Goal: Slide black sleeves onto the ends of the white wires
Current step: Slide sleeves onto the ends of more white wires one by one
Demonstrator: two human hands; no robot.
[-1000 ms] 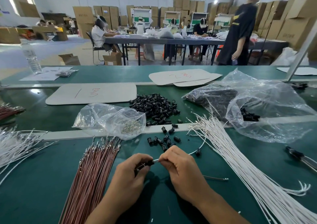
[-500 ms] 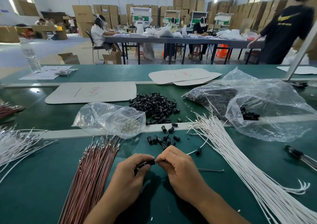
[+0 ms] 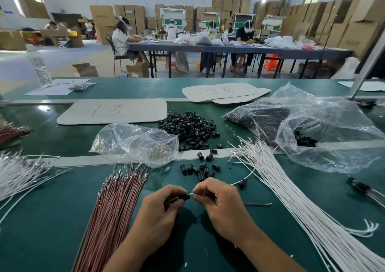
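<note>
- My left grip [image 3: 164, 209] is curled round a black sleeve [image 3: 186, 197], pinched between thumb and fingertips just above the table [image 3: 41, 240], near the middle of its near edge.
- My right grip [image 3: 216, 201] is narrow, its fingers pinching the end of a white wire [image 3: 249, 175]. A short pale stub shows between my fingertips and the sleeve's mouth. The two meet there, but I cannot tell how far the wire is in.
- From my right grip the wire arcs off toward the far right, and a second sleeve [image 3: 242, 183] sits by it. I cannot tell whether it is threaded on or only touching.
- A scatter of sleeves [image 3: 198, 169] lies just beyond my fingers, and the main sleeve pile [image 3: 191, 128] is farther toward the far edge.
- The white wire bundle [image 3: 291, 201] fans from mid-table down to the near right corner.
- The brown wires [image 3: 116, 209] run beside my left wrist toward the near edge.
- A small clear bag [image 3: 129, 138] holding metal bits lies past the brown wires, and a large clear bag [image 3: 333, 126] with more sleeves lies toward the right edge.
</note>
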